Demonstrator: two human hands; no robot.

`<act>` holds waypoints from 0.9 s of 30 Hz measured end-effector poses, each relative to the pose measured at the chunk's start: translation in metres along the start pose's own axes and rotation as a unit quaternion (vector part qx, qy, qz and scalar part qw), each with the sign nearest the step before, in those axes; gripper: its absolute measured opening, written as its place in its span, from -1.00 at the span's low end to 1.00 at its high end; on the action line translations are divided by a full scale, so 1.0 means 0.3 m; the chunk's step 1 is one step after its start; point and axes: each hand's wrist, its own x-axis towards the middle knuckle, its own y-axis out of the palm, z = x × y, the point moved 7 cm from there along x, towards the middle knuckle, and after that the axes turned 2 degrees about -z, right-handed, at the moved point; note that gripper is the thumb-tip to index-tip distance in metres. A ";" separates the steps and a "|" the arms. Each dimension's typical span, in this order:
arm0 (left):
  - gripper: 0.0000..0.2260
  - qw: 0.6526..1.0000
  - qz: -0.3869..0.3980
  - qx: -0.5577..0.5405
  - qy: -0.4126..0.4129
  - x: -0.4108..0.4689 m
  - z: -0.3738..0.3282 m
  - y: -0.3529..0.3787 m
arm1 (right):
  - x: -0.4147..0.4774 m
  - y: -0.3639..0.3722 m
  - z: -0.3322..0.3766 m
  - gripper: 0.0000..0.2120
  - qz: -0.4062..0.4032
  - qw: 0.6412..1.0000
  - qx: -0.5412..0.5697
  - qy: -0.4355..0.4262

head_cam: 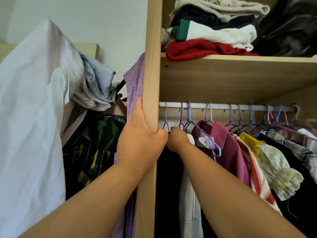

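Note:
My left hand (139, 134) grips the front edge of the wardrobe's upright wooden side panel (152, 66), fingers outside and thumb wrapped round the inner edge. My right hand (177, 140) reaches inside the wardrobe below the hanging rail (223, 106), fingers curled into the clothes at the left end, beside a grey hanger (166, 124). What it holds is hidden among a black garment (169, 177) and a white one (189, 203). A magenta shirt (226, 152) on a purple hanger hangs just right of it.
Several garments on coloured hangers fill the rail to the right. A shelf (240, 69) above bears folded clothes, a red knit (197, 48) at the bottom, and a black bag (291, 28). Left of the panel hang a lilac garment (135, 83), white cloth (30, 117) and a dark bag (92, 152).

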 end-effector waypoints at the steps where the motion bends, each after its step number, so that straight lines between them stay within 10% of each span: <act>1: -0.24 1.000 -0.003 -0.002 -0.001 -0.003 0.002 -0.001 | 0.010 0.010 0.001 -0.74 0.017 1.000 -0.009 0.008; 27: -0.36 0.997 -0.018 0.054 -0.057 -0.037 -0.004 -0.022 | -0.310 -0.359 -0.255 -0.66 -0.145 0.982 0.005 -0.122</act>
